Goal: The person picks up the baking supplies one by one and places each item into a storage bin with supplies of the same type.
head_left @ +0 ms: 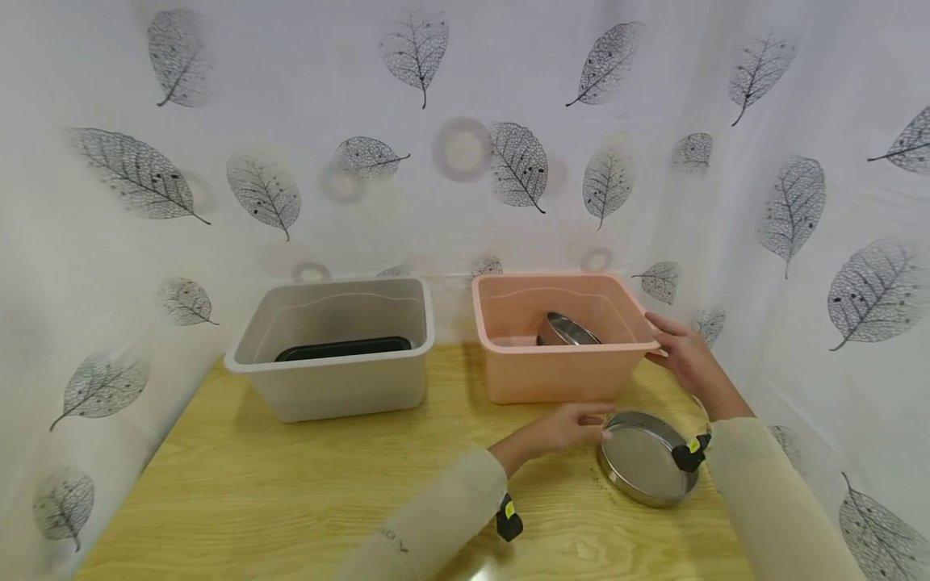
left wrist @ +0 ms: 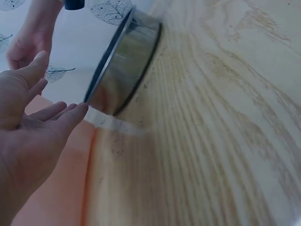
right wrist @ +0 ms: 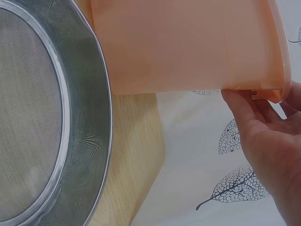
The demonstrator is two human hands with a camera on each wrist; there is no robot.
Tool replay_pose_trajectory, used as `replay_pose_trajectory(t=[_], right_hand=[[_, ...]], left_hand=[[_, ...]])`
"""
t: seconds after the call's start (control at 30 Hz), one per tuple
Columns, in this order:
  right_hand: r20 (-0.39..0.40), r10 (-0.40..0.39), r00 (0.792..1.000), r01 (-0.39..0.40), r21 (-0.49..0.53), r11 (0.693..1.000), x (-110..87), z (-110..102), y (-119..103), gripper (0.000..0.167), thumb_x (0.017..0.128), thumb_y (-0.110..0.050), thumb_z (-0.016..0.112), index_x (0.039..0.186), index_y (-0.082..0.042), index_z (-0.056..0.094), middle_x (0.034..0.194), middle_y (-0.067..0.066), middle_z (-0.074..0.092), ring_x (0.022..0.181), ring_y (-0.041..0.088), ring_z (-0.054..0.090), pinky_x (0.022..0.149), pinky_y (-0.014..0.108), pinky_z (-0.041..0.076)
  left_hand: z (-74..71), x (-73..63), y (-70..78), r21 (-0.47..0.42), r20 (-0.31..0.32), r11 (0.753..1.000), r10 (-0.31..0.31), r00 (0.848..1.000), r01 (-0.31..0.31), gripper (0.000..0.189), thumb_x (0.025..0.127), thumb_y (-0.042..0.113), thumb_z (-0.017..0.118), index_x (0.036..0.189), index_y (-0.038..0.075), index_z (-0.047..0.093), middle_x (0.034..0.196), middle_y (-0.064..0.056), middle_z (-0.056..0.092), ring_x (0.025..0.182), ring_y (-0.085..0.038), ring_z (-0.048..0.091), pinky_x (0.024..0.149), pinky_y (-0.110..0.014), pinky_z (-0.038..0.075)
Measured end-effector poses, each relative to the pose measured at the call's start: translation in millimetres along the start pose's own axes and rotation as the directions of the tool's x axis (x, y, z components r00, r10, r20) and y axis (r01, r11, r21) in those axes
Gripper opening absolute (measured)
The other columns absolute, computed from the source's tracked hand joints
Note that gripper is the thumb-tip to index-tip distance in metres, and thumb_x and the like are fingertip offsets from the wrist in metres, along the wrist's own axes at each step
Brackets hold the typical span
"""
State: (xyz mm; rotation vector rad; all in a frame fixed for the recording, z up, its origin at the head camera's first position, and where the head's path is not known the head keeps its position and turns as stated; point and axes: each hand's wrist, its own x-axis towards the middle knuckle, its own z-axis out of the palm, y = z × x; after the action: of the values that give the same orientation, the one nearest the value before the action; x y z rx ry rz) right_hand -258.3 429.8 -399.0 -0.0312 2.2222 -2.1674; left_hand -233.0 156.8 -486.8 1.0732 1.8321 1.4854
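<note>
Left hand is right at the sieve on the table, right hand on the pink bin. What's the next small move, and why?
Probably curl the left hand round the near rim of the sieve to get a grip. Its fingers are straight, at the rim, holding nothing. The right hand already touches the rim of the pink bin, where another sieve lies, so the bin looks steadied.

Both hands, left hand (head_left: 565, 427) and right hand (head_left: 683, 355), reach forward, fingers straight.

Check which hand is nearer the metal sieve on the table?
Left. The left hand has its fingertips at the rim of the metal sieve; the right hand is up at the pink bin corner, apart from the sieve.
</note>
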Motion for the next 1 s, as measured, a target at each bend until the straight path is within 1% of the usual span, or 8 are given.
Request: replay_pose_trajectory(t=[0.13,0.23,0.33,0.47,0.57,0.67,0.83,1.0], right_hand=[[-0.005,-0.003,1.0,0.003,-0.01,1.0,0.5,0.3,0.3,0.063,0.109,-0.018,0.045,0.16,-0.002,0.012,0.168,0.022,0.001,0.107,-0.007,0.06,0.086,0.016,0.056],[-0.006,-0.003,1.0,0.003,-0.013,1.0,1.4,0.5,1.0,0.063,0.109,-0.016,0.044,0.16,-0.002,0.012,0.168,0.022,0.002,0.112,-0.005,0.058,0.087,0.016,0.056],[-0.011,0.003,1.0,-0.003,-0.028,1.0,1.6,0.6,1.1,0.062,0.109,-0.017,0.045,0.161,-0.003,0.014,0.168,0.021,0.003,0.123,0.002,0.054,0.089,0.017,0.055],[-0.017,0.013,1.0,-0.014,-0.057,0.998,0.9,-0.6,1.1,0.061,0.109,-0.018,0.044,0.161,-0.006,0.014,0.168,0.02,0.004,0.141,0.017,0.044,0.089,0.016,0.055],[-0.018,0.022,1.0,-0.023,-0.06,0.998,0.7,-0.9,0.9,0.061,0.109,-0.018,0.043,0.161,-0.007,0.014,0.168,0.02,0.004,0.146,0.022,0.037,0.089,0.016,0.055],[-0.022,0.024,0.999,-0.025,-0.038,0.999,0.3,-0.5,0.8,0.061,0.109,-0.017,0.044,0.161,-0.006,0.014,0.168,0.021,0.004,0.139,0.016,0.046,0.089,0.017,0.055],[-0.023,0.014,1.0,-0.014,0.005,1.0,0.2,-0.3,0.5,0.061,0.109,-0.015,0.044,0.161,-0.002,0.014,0.167,0.023,0.003,0.111,-0.004,0.059,0.088,0.018,0.056],[-0.024,0.01,1.0,-0.01,0.012,1.0,0.2,0.4,0.5,0.062,0.109,-0.015,0.044,0.16,-0.002,0.013,0.167,0.023,0.004,0.11,-0.005,0.059,0.088,0.018,0.056]], left_hand=[[5.2,5.2,-8.4,0.01,-0.01,1.0,0.007,1.0,-0.007,0.054,0.102,0.024,0.061,0.152,0.012,0.047,0.156,-0.009,0.046,0.142,-0.027,0.045,0.101,-0.017,0.046],[7.0,9.6,-15.9,0.038,-0.04,0.999,-0.003,0.999,0.004,0.053,0.101,0.025,0.064,0.15,0.013,0.05,0.152,-0.005,0.051,0.139,-0.023,0.049,0.103,-0.018,0.044],[7.9,14.0,-23.2,0.064,-0.059,0.998,-0.01,0.998,0.014,0.051,0.1,0.026,0.065,0.149,0.015,0.052,0.15,0.001,0.053,0.138,-0.018,0.049,0.107,-0.02,0.043],[10.5,18.7,-29.4,0.061,-0.049,0.998,-0.012,0.999,0.015,0.051,0.101,0.026,0.064,0.149,0.014,0.052,0.154,0.003,0.048,0.141,-0.012,0.044,0.112,-0.02,0.039],[13.1,20.5,-31.9,0.059,-0.047,0.997,-0.037,0.998,0.04,0.05,0.101,0.027,0.064,0.148,0.014,0.053,0.155,0.005,0.046,0.141,-0.007,0.041,0.112,-0.019,0.038],[16.0,20.6,-31.4,0.065,-0.053,0.995,-0.075,0.996,0.078,0.047,0.1,0.027,0.065,0.145,0.015,0.057,0.153,0.005,0.049,0.141,-0.007,0.041,0.112,-0.02,0.039],[19.1,19.2,-29.1,0.087,-0.048,0.99,-0.106,0.993,0.11,0.045,0.1,0.029,0.065,0.143,0.018,0.06,0.152,0.003,0.05,0.142,-0.009,0.041,0.113,-0.023,0.04],[16.0,17.7,-27.9,0.111,-0.03,0.987,-0.11,0.994,0.112,0.046,0.101,0.03,0.063,0.145,0.019,0.058,0.152,0.005,0.05,0.136,-0.007,0.046,0.106,-0.021,0.045]])
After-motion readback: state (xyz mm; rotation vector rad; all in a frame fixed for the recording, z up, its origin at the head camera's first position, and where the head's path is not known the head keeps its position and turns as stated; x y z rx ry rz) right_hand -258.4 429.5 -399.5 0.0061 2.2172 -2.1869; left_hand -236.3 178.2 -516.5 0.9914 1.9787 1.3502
